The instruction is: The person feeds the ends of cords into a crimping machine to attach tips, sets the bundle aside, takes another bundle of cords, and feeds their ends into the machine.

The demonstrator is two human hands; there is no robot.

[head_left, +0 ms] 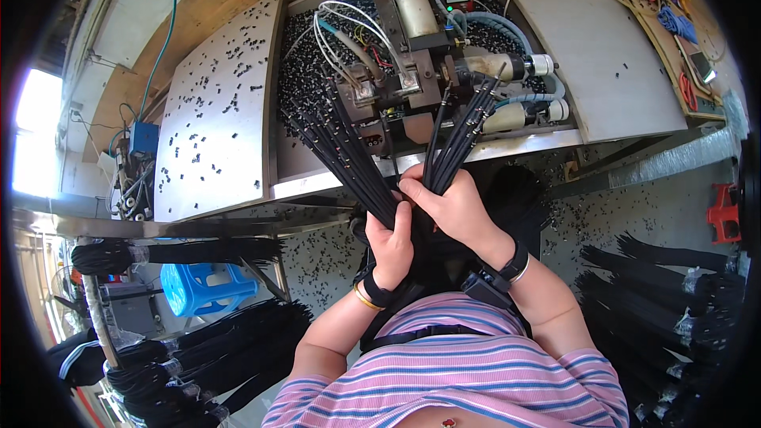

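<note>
Cable bundle (361, 166): thin black cables, gathered in both hands at picture centre, fanned out toward 11 o'clock and 1 o'clock; metal-tipped ends pointed at the machine, probably so single ends can be picked off and fed in.
Left hand (390, 247): just below centre, fingers wrapped tight round the lower part of the bundle, seemingly as an anchor to keep the strands together.
Right hand (448, 204): touching the left, at its 1 o'clock; fingers closed on the right-hand fan (460, 139), thumb laid across the strands.
Machine (412, 40): at 12 o'clock, set in a recess of the steel bench (214, 103); hoses and wires looped over it, cable tips reaching its front.
Black bits (210, 123): small pieces scattered over the bench and down to the floor.
Spare bundles (674, 277): tied black cable stacks at 4 o'clock and 8 o'clock, within arm's reach.
Blue stool (202, 285): at 8 o'clock, under the bench edge.
</note>
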